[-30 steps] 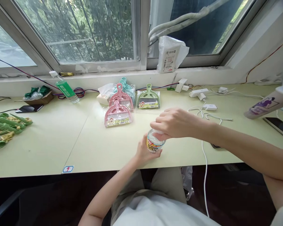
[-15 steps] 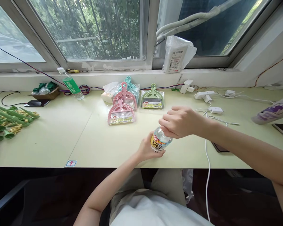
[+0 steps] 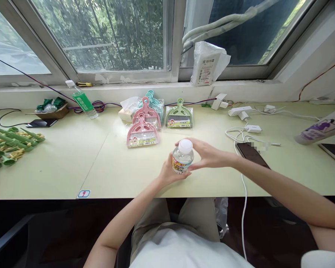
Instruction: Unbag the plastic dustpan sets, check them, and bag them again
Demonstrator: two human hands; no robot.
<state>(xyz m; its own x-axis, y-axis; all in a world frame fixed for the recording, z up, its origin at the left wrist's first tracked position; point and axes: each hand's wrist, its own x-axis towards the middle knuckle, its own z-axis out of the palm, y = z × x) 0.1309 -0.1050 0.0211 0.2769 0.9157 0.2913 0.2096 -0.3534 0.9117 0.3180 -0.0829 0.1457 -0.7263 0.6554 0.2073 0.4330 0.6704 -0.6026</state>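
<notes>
A clear plastic bottle [image 3: 182,158] with a white cap and a yellow, red and blue label stands nearly upright near the table's front edge. My left hand [image 3: 169,171] is wrapped round its lower left side. From the right, my right hand [image 3: 205,153] curves round it, the fingers passing behind the bottle and the thumb at the label; its fingertips are partly hidden. Beyond the bottle lie pink dustpan-and-brush sets [image 3: 142,134] in clear wrapping. A green dustpan-and-brush set [image 3: 179,115] lies to their right, and turquoise ones [image 3: 154,102] are behind.
A phone [image 3: 252,155] and a white charging cable [image 3: 243,193] lie right of my hands. A tumbler [image 3: 321,126] lies farther right. Back left stands a green-labelled bottle [image 3: 85,101]. Green plastic parts [image 3: 12,143] are piled at the left, beside another person's hand.
My right hand has come down from the bottle's top to its right side, leaving the white cap exposed. The bottle is more upright. A white rounded shape appears at the lower right.
</notes>
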